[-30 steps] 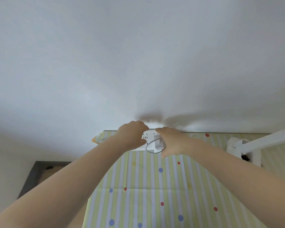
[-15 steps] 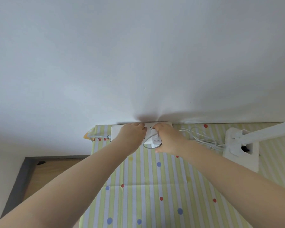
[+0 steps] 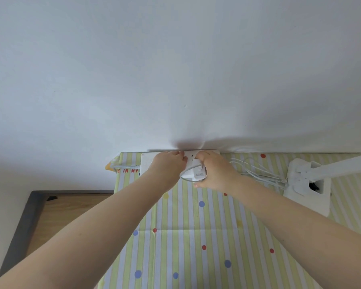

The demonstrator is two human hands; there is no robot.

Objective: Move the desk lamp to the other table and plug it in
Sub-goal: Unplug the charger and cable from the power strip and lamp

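A white power strip (image 3: 148, 161) lies along the back edge of the striped, dotted tablecloth (image 3: 196, 236), against the wall. My left hand (image 3: 167, 165) presses down on the strip. My right hand (image 3: 215, 172) grips the lamp's white plug adapter (image 3: 198, 173), which sits at the strip's sockets; whether its pins are in is hidden. The white desk lamp (image 3: 306, 184) stands at the right on its square base, its arm running off the right edge. Its white cable (image 3: 256, 171) lies in loose loops between base and plug.
A white wall rises right behind the table. To the left, beyond the table's edge, lies wooden floor (image 3: 71, 209) with a dark grey border (image 3: 23, 226). The strip's own lead (image 3: 121, 165) runs off the table's back left corner.
The view has tilted down, showing more of the table, the lamp base and the cable. Both hands stay at the power strip, the right one holding the plug against the sockets.
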